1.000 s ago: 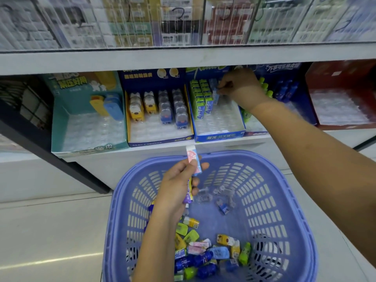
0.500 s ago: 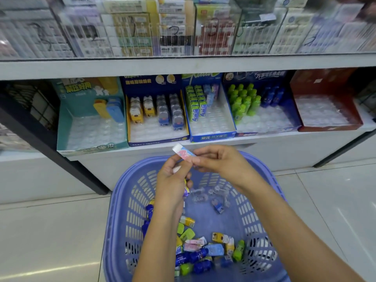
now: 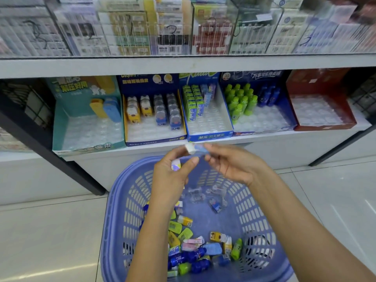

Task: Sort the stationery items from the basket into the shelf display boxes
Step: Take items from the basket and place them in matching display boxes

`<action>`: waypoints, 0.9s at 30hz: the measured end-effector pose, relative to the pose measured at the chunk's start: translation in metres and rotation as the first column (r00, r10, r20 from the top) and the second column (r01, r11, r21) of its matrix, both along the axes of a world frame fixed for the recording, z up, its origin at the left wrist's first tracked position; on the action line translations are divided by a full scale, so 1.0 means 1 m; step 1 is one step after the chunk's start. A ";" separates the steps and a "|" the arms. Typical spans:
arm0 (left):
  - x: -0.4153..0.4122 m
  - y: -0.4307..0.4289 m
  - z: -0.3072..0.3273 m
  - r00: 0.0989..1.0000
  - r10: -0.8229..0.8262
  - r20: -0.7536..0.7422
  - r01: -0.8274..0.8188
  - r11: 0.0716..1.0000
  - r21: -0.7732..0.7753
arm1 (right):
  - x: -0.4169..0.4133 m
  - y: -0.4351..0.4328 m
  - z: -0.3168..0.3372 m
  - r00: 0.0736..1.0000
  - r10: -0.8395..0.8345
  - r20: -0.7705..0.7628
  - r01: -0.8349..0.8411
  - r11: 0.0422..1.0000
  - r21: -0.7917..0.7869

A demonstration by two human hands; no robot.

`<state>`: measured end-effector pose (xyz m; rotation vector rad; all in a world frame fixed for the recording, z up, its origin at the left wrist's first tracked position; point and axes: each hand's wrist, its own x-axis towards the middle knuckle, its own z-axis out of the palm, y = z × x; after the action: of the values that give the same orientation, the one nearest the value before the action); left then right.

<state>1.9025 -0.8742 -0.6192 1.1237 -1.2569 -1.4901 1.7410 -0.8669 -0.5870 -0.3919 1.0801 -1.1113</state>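
Eraser (image 3: 195, 148) lies crosswise betw. our hands: R hand (image 3: 234, 166) pinches its right end, L hand (image 3: 173, 178) curls round a packet (image 3: 176, 165). Blue box (image 3: 209, 137) straight ahead, R nearer.

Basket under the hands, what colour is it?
The basket is periwinkle blue with slotted walls, clearest in the head view.

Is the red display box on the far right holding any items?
No, the red display box shows only its bare clear plastic tray, no items standing in it.
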 end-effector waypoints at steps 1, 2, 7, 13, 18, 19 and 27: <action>0.000 -0.001 -0.001 0.999 0.032 -0.023 -0.031 0.999 0.041 | -0.008 -0.007 0.003 0.995 -0.099 -0.029 0.097 0.994 -0.055; 0.000 -0.004 -0.002 0.995 0.068 -0.074 -0.058 0.990 0.132 | -0.018 -0.016 0.007 0.972 -0.198 -0.128 0.181 0.975 -0.132; 0.002 -0.011 -0.005 0.849 0.265 -0.457 0.061 0.810 0.583 | -0.061 -0.069 0.030 0.448 -0.488 -0.749 0.065 0.854 -0.517; 0.001 -0.015 -0.010 0.800 0.354 -0.485 0.047 0.768 0.638 | -0.069 -0.124 0.025 0.077 -0.380 -0.922 -0.235 0.891 -0.387; 0.002 -0.019 -0.017 0.816 0.301 -0.494 0.064 0.802 0.595 | -0.078 -0.141 0.032 0.035 -0.230 -0.973 -0.384 0.895 -0.226; 0.003 -0.019 -0.017 0.825 0.280 -0.491 0.072 0.810 0.582 | -0.079 -0.143 0.033 0.021 -0.201 -0.979 -0.406 0.893 -0.192; 0.002 -0.016 -0.011 0.876 0.128 -0.465 0.150 0.844 0.515 | -0.073 -0.148 0.032 -0.129 -0.120 -0.984 -0.446 0.894 -0.051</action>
<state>1.9042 -0.8904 -0.6305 0.9796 -0.4958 -2.0527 1.6682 -1.0145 -0.5554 -1.9827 2.0658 -0.5504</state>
